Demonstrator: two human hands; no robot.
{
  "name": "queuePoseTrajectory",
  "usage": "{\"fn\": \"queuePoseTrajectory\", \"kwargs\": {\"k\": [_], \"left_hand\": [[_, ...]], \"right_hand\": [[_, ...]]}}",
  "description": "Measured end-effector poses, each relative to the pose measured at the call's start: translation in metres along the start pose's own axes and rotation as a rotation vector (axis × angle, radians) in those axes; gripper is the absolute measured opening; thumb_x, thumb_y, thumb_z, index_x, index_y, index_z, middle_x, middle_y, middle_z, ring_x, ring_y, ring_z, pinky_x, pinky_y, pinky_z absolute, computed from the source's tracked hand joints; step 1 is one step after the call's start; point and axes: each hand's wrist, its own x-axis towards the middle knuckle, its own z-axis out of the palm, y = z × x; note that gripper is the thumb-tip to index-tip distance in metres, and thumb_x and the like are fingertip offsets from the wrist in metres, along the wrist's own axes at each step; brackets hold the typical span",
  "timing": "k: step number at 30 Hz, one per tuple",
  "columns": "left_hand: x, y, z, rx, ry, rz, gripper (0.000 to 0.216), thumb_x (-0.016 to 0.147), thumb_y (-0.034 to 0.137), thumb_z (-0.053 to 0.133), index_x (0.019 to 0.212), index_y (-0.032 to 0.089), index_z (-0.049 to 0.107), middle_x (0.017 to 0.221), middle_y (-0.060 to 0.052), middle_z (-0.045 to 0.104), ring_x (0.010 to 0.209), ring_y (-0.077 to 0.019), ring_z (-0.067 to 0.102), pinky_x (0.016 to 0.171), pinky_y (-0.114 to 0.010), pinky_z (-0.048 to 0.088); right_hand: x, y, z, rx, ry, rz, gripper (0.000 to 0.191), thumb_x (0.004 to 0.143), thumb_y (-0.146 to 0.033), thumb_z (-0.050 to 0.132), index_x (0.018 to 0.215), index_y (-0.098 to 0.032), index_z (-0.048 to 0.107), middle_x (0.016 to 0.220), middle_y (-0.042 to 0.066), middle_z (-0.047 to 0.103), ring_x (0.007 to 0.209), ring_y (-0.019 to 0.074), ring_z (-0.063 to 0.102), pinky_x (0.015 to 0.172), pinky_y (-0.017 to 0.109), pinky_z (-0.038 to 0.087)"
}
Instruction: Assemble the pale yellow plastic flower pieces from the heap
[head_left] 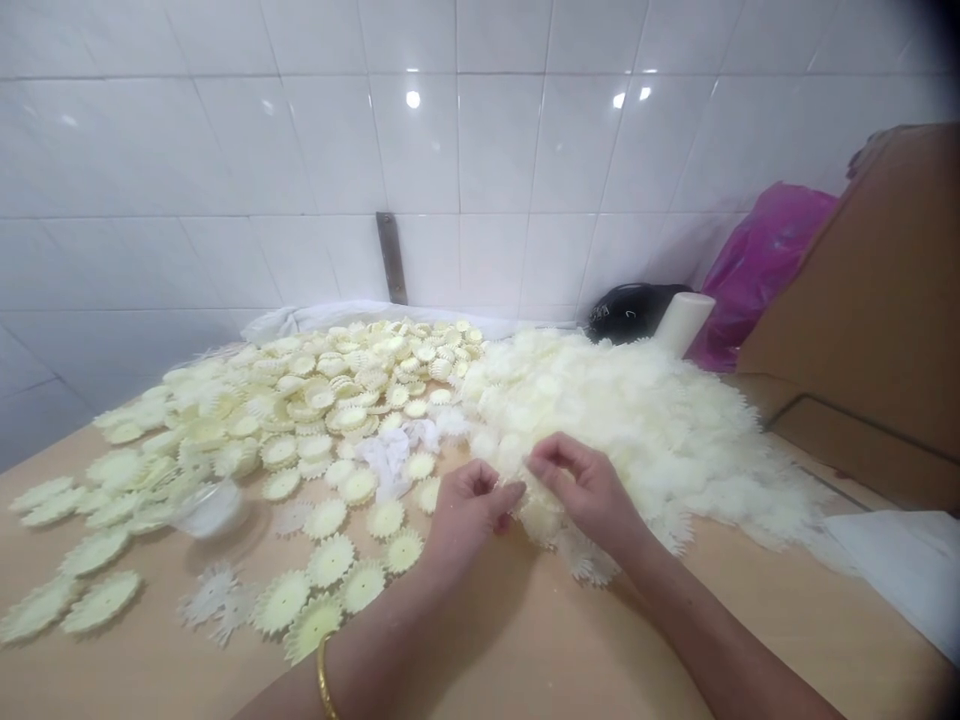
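My left hand [471,512] is closed, thumb pressed against curled fingers, at the near edge of a heap of sheer, pale scalloped fabric pieces [600,410]. Just right of it, my right hand [583,490] is closed in a pinch. Pale, thin material shows between and below the two hands, but whether it is held or part of the heap behind is unclear. Left of my hands lie many pale yellow scalloped discs [330,560] with small centre holes, some loose and others piled. A crumpled white cloth [388,462] rests among them.
A small clear bowl [208,510] stands among the discs at left. At the back right are a white roll [684,322], a black bag [637,310], a purple plastic bag [772,250] and a cardboard box [870,320]. A tiled wall [495,150] closes off the back.
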Motion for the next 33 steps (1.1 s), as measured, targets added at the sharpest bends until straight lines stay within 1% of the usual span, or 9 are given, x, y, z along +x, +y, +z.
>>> {"fn": "queuePoseTrajectory", "kwargs": {"k": [4, 9, 13, 17, 18, 21, 25, 29, 33], "left_hand": [[-0.001, -0.002, 0.000, 0.059, 0.003, 0.059, 0.031, 0.063, 0.036, 0.066, 0.056, 0.016, 0.043, 0.044, 0.005, 0.047, 0.042, -0.0078, 0.045, 0.044, -0.020, 0.035], [-0.003, 0.002, 0.001, -0.044, -0.143, 0.036, 0.027, 0.065, 0.033, 0.065, 0.060, 0.016, 0.044, 0.048, 0.003, 0.052, 0.048, -0.0107, 0.052, 0.049, -0.022, 0.039], [-0.004, 0.006, 0.002, -0.124, -0.145, 0.024, 0.027, 0.067, 0.030, 0.063, 0.059, 0.017, 0.041, 0.048, 0.003, 0.053, 0.047, -0.0100, 0.052, 0.050, -0.022, 0.040], [-0.003, 0.002, 0.001, -0.113, -0.099, 0.018, 0.028, 0.068, 0.031, 0.062, 0.059, 0.018, 0.040, 0.047, 0.003, 0.053, 0.045, -0.0097, 0.051, 0.049, -0.022, 0.040], [-0.002, 0.000, 0.002, -0.119, -0.082, 0.000, 0.028, 0.067, 0.032, 0.063, 0.059, 0.018, 0.040, 0.047, 0.003, 0.053, 0.044, -0.0100, 0.051, 0.049, -0.022, 0.039], [0.001, -0.002, 0.002, -0.136, -0.043, -0.073, 0.024, 0.064, 0.031, 0.065, 0.063, 0.018, 0.045, 0.048, 0.003, 0.052, 0.044, -0.0103, 0.050, 0.048, -0.023, 0.039], [0.002, -0.001, 0.001, -0.089, -0.014, -0.115, 0.021, 0.063, 0.032, 0.066, 0.063, 0.016, 0.052, 0.049, 0.002, 0.051, 0.044, -0.0085, 0.047, 0.048, -0.022, 0.037], [0.001, -0.002, 0.001, -0.047, -0.015, -0.093, 0.027, 0.064, 0.035, 0.064, 0.054, 0.015, 0.049, 0.046, 0.003, 0.047, 0.041, -0.0065, 0.041, 0.046, -0.021, 0.033], [0.001, -0.005, 0.000, -0.048, -0.066, -0.033, 0.033, 0.069, 0.042, 0.059, 0.053, 0.016, 0.047, 0.043, 0.003, 0.044, 0.039, -0.0065, 0.038, 0.045, -0.021, 0.032]], "right_hand": [[-0.001, 0.001, 0.003, -0.033, -0.068, -0.043, 0.010, 0.074, -0.023, 0.054, 0.066, -0.018, 0.051, 0.068, 0.000, 0.051, 0.068, 0.0130, 0.048, 0.064, 0.025, 0.039], [-0.001, 0.001, 0.004, 0.097, -0.009, 0.069, 0.020, 0.079, -0.029, 0.047, 0.062, -0.018, 0.045, 0.059, -0.003, 0.043, 0.057, 0.0107, 0.041, 0.055, 0.024, 0.036], [0.002, 0.004, -0.001, 0.140, 0.156, 0.114, 0.024, 0.080, -0.033, 0.046, 0.062, -0.019, 0.042, 0.057, -0.003, 0.042, 0.054, 0.0105, 0.040, 0.052, 0.023, 0.036], [0.009, 0.018, -0.017, 0.068, 0.534, 0.160, 0.025, 0.082, -0.036, 0.042, 0.065, -0.019, 0.045, 0.061, 0.001, 0.049, 0.061, 0.0137, 0.047, 0.056, 0.026, 0.040], [0.011, 0.022, -0.021, 0.020, 0.583, 0.160, 0.023, 0.082, -0.035, 0.043, 0.067, -0.019, 0.047, 0.063, 0.002, 0.051, 0.063, 0.0145, 0.048, 0.058, 0.027, 0.041], [0.013, 0.026, -0.024, -0.163, 0.537, 0.078, 0.017, 0.082, -0.030, 0.043, 0.081, -0.017, 0.053, 0.082, 0.007, 0.056, 0.074, 0.0174, 0.052, 0.065, 0.031, 0.043], [0.010, 0.023, -0.017, -0.331, 0.507, -0.071, 0.026, 0.083, -0.026, 0.041, 0.104, -0.015, 0.052, 0.103, 0.012, 0.052, 0.087, 0.0204, 0.051, 0.070, 0.034, 0.044], [0.006, 0.014, -0.012, -0.319, 0.492, -0.144, 0.021, 0.084, -0.024, 0.041, 0.098, -0.017, 0.054, 0.097, 0.009, 0.055, 0.086, 0.0198, 0.052, 0.070, 0.033, 0.044], [0.000, 0.001, -0.003, -0.177, 0.223, -0.148, 0.017, 0.084, -0.025, 0.042, 0.085, -0.018, 0.057, 0.080, 0.005, 0.057, 0.076, 0.0170, 0.053, 0.066, 0.030, 0.044]]}}
